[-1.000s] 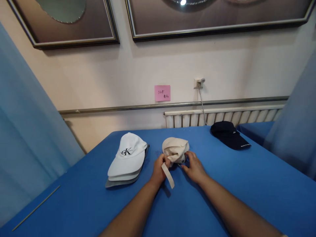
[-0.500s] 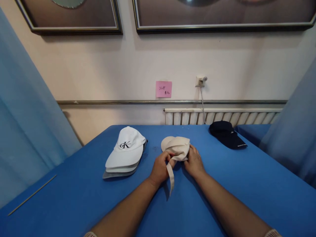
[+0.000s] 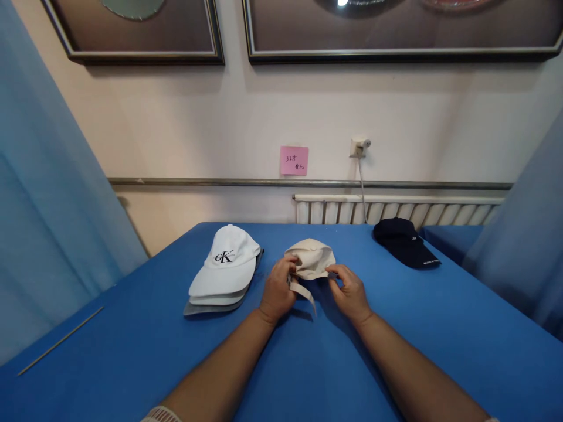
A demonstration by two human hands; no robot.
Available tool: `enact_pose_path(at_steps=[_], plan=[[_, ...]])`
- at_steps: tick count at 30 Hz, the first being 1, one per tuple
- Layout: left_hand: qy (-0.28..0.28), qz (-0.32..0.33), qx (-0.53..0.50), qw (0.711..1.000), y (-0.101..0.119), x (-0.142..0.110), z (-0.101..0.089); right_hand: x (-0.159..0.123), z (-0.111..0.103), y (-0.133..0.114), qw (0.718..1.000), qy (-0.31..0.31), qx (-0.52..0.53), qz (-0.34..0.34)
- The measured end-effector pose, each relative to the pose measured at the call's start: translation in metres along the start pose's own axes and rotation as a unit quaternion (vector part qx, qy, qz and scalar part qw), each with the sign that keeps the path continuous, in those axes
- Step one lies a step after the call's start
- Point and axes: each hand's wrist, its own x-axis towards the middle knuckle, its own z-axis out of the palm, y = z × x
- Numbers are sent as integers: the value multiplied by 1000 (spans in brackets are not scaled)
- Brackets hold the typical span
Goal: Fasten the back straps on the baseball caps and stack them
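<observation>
A beige baseball cap [image 3: 313,256] is held just over the middle of the blue-covered table, its back opening towards me. My left hand [image 3: 280,288] is closed on the cap's left rear edge, beside the loose strap [image 3: 304,290] that hangs down and curves to the right. The thumb and fingers of my right hand [image 3: 350,293] pinch the cap's right rear edge, where a small dark bit shows. The brim is hidden behind the crown.
A stack of caps with a white one [image 3: 226,258] on top stands left. A navy cap [image 3: 403,241] lies at the back right. A thin stick [image 3: 60,341] lies at the left of the blue table [image 3: 321,369]. Blue curtains [image 3: 48,193] flank it; a radiator [image 3: 396,210] is behind.
The beige cap has been turned and spread, so its rear edge now lies between both hands. My left hand moved slightly left, and the strap swung to the right.
</observation>
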Motion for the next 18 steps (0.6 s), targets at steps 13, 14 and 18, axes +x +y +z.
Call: enact_pose_path(at_steps=[13,14,18], plan=[[-235,-27,-141,961,3,-13,15,-5,8,20,991,-82,-10,102],[-214,-62,-168,960,-2,-12,16,-5,9,21,990,-87,-7,112],[-81,-220,-218,947,-14,-8,20,-6,9,17,990,-88,23,110]])
